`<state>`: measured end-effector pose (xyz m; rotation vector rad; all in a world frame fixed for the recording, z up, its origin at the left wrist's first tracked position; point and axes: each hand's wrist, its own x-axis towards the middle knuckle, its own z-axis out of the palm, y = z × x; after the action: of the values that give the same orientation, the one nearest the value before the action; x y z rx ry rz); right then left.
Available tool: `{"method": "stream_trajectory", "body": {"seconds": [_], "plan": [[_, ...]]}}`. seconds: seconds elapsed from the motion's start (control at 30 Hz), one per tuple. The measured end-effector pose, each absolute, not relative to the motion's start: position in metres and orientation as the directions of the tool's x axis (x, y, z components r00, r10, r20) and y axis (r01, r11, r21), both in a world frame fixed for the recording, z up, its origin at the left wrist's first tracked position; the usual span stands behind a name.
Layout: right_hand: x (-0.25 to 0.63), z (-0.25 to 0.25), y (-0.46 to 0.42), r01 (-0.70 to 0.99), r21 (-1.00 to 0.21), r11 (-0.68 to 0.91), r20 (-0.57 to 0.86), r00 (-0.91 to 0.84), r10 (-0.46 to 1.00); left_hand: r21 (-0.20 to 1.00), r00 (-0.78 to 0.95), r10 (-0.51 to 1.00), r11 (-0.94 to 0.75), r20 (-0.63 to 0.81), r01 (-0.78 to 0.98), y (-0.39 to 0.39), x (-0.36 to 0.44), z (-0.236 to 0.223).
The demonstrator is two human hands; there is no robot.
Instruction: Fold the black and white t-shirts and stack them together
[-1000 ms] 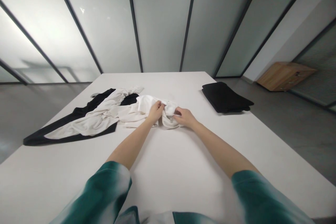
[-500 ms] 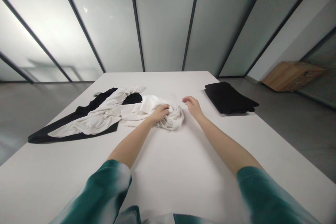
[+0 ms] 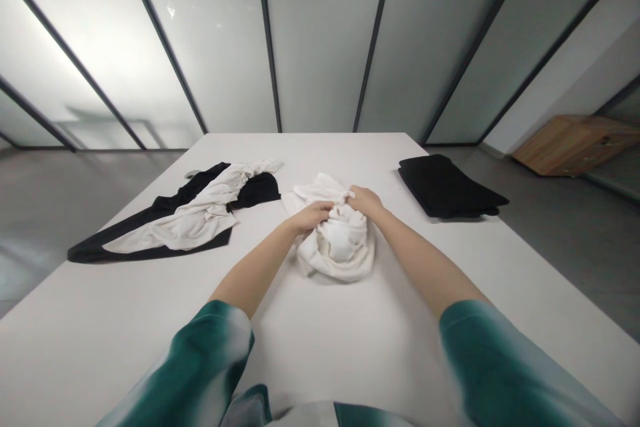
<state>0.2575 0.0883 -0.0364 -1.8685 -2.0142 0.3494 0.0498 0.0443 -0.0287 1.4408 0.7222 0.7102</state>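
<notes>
A bunched white cloth point(image 3: 340, 247) lies in the middle of the white table point(image 3: 320, 327), its folds gathered into a rounded bundle. My left hand point(image 3: 311, 217) grips the cloth's upper left side, and my right hand point(image 3: 366, 201) pinches its top, close to my left fingers. To the left, with neither hand near it, lies a twisted black-and-white garment point(image 3: 175, 213). Sleeves in green and white point(image 3: 200, 360) cover my forearms up to the wrists' distance from the elbows.
A folded black garment point(image 3: 445, 185) lies on the table's right side. The table's far edge meets a grey floor, with frosted glass panels in dark frames behind. A low wooden cabinet point(image 3: 575, 145) stands at the far right.
The white cloth has come toward me and away from the black-and-white garment. My right hand has returned from beside the cloth to grip it alongside my left hand.
</notes>
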Motion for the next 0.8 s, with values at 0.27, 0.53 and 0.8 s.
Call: {"method": "stream_trajectory", "body": {"seconds": [0.27, 0.53, 0.8], "plan": [[0.349, -0.015, 0.060, 0.933, -0.257, -0.253, 0.044, 0.272, 0.961, 0.902, -0.158, 0.951, -0.186, 0.265, 0.390, 0.074, 0.033, -0.046], [0.278, 0.007, 0.053, 0.903, -0.315, 0.292, 0.167, -0.250, 0.954, 0.702, -0.001, 0.994, -0.079, 0.112, 0.708, 0.059, 0.030, -0.041], [0.224, -0.018, 0.059, 0.866, -0.391, 0.310, -0.036, -0.352, 0.935, 1.000, 0.241, 0.970, -0.030, 0.031, -0.010, 0.061, 0.041, -0.048]]}}
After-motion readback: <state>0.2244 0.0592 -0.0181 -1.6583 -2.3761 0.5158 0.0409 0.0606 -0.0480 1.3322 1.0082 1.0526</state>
